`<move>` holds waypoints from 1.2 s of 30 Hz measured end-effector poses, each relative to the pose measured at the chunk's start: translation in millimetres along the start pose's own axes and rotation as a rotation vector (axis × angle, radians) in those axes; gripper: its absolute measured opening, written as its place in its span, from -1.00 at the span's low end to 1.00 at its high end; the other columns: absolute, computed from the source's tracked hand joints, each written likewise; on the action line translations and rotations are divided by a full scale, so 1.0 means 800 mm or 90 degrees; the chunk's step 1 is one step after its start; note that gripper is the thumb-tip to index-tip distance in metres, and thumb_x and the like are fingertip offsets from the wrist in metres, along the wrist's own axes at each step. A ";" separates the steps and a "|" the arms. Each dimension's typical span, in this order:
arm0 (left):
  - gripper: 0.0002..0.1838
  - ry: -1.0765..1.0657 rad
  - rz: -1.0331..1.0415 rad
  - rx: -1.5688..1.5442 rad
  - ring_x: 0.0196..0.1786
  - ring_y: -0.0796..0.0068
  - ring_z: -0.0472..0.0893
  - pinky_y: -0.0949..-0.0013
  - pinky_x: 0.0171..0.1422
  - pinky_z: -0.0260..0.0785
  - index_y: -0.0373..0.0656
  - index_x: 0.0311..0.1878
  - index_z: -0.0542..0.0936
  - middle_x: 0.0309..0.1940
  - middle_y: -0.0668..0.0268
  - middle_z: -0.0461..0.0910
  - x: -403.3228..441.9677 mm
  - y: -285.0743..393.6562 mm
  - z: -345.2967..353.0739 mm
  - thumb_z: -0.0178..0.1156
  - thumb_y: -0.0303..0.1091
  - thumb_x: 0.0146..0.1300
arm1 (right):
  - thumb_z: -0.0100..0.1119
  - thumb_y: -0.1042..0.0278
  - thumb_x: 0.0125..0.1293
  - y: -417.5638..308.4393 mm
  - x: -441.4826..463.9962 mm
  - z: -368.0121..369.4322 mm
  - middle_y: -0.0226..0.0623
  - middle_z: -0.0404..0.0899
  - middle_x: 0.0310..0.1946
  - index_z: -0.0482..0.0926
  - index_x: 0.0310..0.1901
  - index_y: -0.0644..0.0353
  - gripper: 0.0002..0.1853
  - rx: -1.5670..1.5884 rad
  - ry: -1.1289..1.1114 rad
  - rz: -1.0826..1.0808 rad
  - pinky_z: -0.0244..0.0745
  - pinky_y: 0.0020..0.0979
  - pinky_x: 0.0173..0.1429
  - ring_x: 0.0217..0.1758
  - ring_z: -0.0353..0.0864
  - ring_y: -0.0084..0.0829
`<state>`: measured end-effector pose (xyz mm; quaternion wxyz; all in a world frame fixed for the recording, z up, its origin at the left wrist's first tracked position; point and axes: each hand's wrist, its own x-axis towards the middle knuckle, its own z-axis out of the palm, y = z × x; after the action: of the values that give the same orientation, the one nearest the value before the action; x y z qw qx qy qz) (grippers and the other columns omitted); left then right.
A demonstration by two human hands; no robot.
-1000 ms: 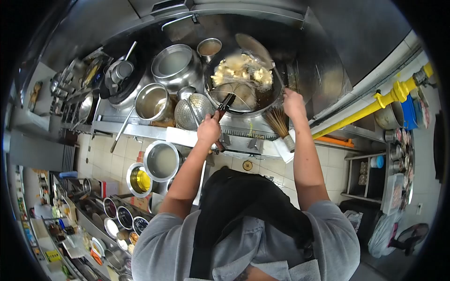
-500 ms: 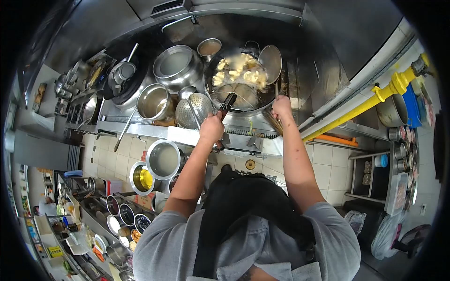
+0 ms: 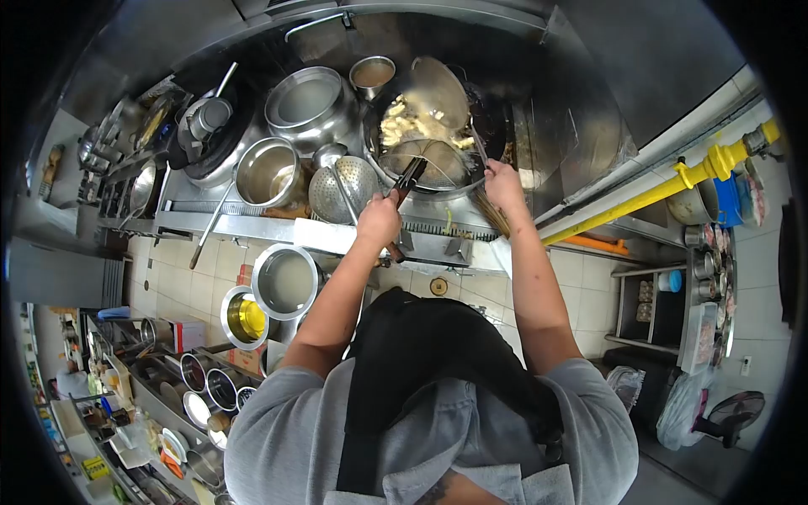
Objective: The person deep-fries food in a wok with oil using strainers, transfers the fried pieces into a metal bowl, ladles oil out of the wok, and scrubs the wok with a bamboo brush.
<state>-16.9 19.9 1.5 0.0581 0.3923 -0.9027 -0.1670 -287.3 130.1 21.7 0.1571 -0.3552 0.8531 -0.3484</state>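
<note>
My left hand (image 3: 379, 220) is closed around the wooden handle of a wire strainer (image 3: 438, 166), whose round basket lies over the near side of the wok (image 3: 497, 126). My right hand (image 3: 505, 185) grips the thin handle of a large round skimmer (image 3: 441, 91), tilted up over the far side of the wok; its surface is too blurred to tell mesh from solid metal. Pale yellow food pieces (image 3: 396, 130) sit in bubbling liquid between the two tools. Just left of my left hand lies a perforated ladle (image 3: 343, 190).
Left of the wok stand a large steel pot (image 3: 307, 101), a smaller pot (image 3: 268, 172) and a cup of brown liquid (image 3: 371, 74). A bamboo brush (image 3: 491, 212) is by my right wrist. A yellow pipe (image 3: 665, 185) runs along the right. Bowls (image 3: 286, 282) stand at lower left.
The skimmer in my right hand has swung left and away from me, from the wok's right rim to over the food. My left hand and the wire strainer stay nearly in place.
</note>
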 end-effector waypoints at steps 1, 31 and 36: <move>-0.54 0.003 -0.003 -0.004 -0.06 -0.14 0.69 -0.01 0.03 0.58 -0.24 0.21 0.53 -0.07 -0.12 0.59 0.002 -0.003 0.000 0.12 -0.45 0.21 | 0.11 0.38 0.39 0.009 0.008 0.012 0.21 0.67 -0.19 0.66 0.06 0.23 -0.72 -0.005 -0.004 0.002 0.61 -0.06 0.01 -0.16 0.71 0.12; -0.43 0.052 -0.001 -0.057 -0.01 -0.13 0.66 -0.03 0.07 0.56 -0.05 0.32 0.51 -0.03 -0.07 0.58 0.000 -0.037 0.011 0.23 -0.39 0.17 | 0.11 0.42 0.36 -0.031 0.022 -0.005 0.15 0.67 -0.09 0.66 0.11 0.25 -0.67 -0.205 -0.012 -0.149 0.53 -0.07 0.22 0.06 0.63 0.14; -0.41 0.035 -0.014 -0.056 0.00 -0.11 0.66 -0.02 0.09 0.56 -0.06 0.33 0.51 0.00 -0.06 0.58 -0.005 -0.025 0.002 0.24 -0.39 0.16 | 0.12 0.42 0.35 -0.050 0.011 -0.018 0.17 0.66 -0.10 0.66 0.11 0.22 -0.67 -0.180 -0.060 -0.170 0.51 -0.04 0.22 0.06 0.62 0.15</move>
<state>-0.4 10.1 -6.6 0.0983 0.4036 -0.8883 -0.1960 -280.9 110.5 59.5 0.0980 -0.4996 0.8306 -0.2254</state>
